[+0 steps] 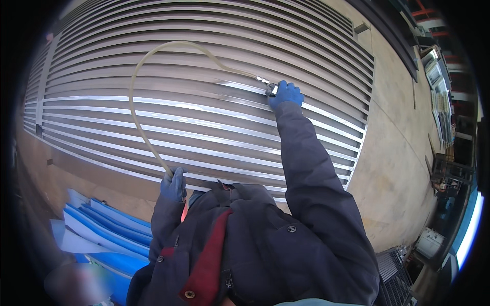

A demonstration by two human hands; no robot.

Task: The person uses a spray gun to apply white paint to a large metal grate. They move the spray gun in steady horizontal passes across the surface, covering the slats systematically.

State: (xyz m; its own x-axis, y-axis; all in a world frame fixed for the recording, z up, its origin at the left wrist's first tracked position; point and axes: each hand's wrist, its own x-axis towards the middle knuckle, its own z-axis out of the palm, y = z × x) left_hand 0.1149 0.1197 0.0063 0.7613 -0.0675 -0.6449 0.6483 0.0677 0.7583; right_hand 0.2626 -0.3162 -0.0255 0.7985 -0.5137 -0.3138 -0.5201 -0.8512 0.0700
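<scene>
A long metal louvered panel (204, 133) of parallel slats lies in front of me. Out over its right half reaches my right hand (289, 95), blue-gloved and closed around a small metal hand tool (271, 90). The tool is at the slats; its working end is mostly hidden by the hand. From its shiny coupling a pale yellowish hose (132, 97) loops left across the panel and back toward me. My left hand (173, 184), also blue-gloved, grips that hose by the panel's near edge.
The panel rests on a brown board surface (393, 153) that shows to its right. Blue and white sheets (107, 229) are stacked at the lower left. Framed panes (440, 97) stand along the far right; a black slatted crate (393, 275) sits at the lower right.
</scene>
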